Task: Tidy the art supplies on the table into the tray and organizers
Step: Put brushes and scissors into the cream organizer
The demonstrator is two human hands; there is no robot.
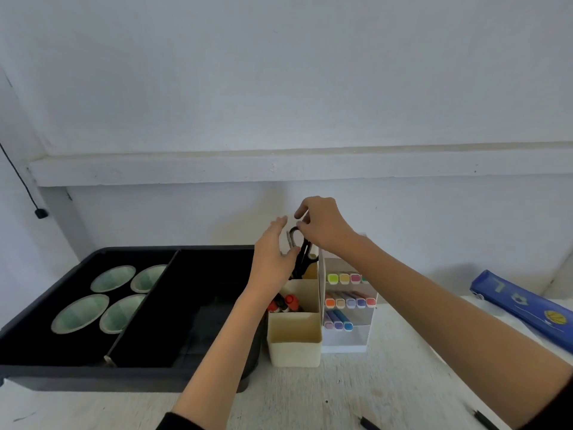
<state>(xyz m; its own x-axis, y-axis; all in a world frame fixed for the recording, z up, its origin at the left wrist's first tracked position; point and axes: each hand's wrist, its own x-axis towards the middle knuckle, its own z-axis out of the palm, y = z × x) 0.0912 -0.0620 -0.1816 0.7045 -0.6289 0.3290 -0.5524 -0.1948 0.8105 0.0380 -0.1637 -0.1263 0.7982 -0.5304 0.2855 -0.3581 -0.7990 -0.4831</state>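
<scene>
Black scissors (303, 254) stand handles-up in the back compartment of the cream organizer (294, 346). My right hand (322, 226) pinches the top handle loop from the right. My left hand (273, 256) rests with straight fingers against the left side of the scissors and the organizer's back wall. Red-capped markers (286, 302) fill the organizer's middle compartment; its front compartment holds nothing I can see. A black tray (93, 377) at the left holds several round green-and-white paint pans (81, 312).
A white rack of coloured markers (350, 302) stands right of the organizer. A blue pencil case (524, 308) lies at the far right. Two dark pens (369, 425) (483, 420) lie near the table's front edge. A wall ledge (279, 169) runs behind.
</scene>
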